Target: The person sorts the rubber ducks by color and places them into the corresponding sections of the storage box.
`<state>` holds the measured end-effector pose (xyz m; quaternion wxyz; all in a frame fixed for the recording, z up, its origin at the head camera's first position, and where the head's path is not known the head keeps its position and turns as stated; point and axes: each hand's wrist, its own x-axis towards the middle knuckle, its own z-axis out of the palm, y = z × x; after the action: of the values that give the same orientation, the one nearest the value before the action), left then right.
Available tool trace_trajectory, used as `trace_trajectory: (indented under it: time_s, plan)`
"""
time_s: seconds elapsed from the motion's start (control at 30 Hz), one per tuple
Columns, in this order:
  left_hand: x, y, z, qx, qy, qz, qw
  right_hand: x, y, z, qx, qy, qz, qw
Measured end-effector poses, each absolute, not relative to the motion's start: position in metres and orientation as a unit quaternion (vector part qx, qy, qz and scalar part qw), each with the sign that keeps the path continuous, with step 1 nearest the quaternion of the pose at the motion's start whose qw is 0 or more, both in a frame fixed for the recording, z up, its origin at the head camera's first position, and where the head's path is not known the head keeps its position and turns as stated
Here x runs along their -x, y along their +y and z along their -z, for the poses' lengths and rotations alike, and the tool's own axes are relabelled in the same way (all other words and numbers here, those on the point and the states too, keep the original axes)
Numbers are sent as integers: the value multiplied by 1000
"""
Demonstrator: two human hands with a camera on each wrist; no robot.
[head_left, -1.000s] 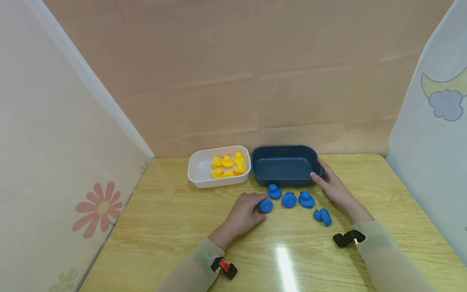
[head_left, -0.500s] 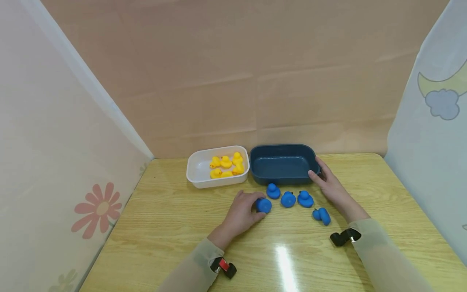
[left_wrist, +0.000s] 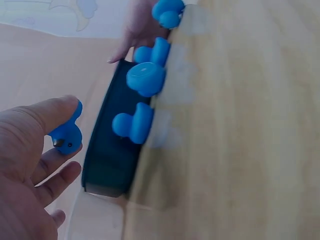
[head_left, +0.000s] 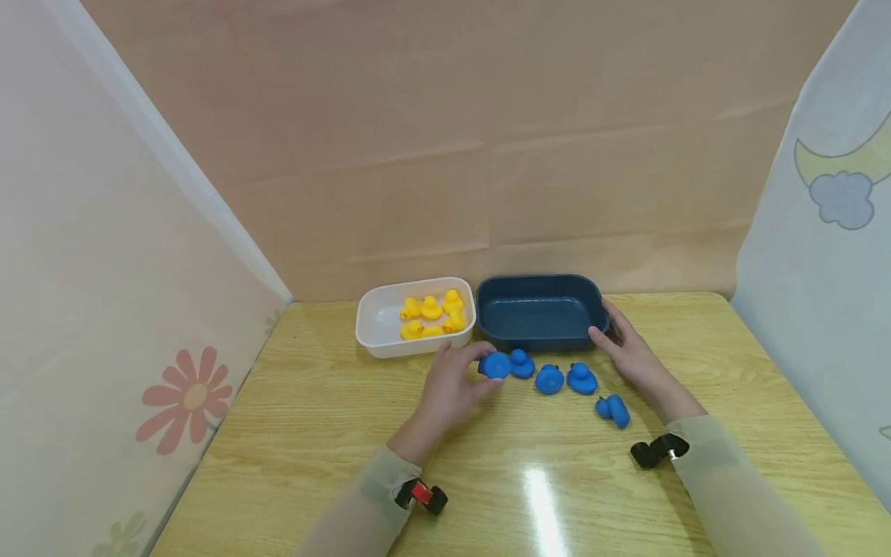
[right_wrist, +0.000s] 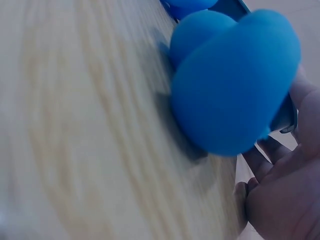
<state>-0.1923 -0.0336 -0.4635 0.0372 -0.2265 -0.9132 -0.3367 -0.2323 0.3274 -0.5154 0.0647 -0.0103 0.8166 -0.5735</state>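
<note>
In the head view my left hand pinches a blue rubber duck between thumb and fingers, its base turned toward the head camera. The left wrist view shows this duck's head with a dark beak, raised off the table. My right hand holds the right end of a dark blue bin, thumb at its rim and fingers along the outside. Several other blue ducks lie in front of the bin, among them a duck on its side nearest the right wrist, large in the right wrist view.
Left of the bin, close beside it, stands a white bin with several yellow ducks in it. Both bins stand at the back of the wooden table, before a brown backdrop. Patterned cloth hangs on both sides.
My left hand has moved up and away from me, carrying the blue duck from the table toward the bins. My right hand stays at the dark blue bin.
</note>
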Motion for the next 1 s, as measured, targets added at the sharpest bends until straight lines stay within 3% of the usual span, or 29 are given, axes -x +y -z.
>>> trace_trajectory:
  time_s: [0.4, 1.0]
  plan:
    - [215, -32, 440, 236, -906, 335, 109, 231, 326, 511, 12, 817, 573, 63]
    - [255, -13, 442, 187, -916, 329, 132, 234, 328, 518, 4, 818, 572, 67]
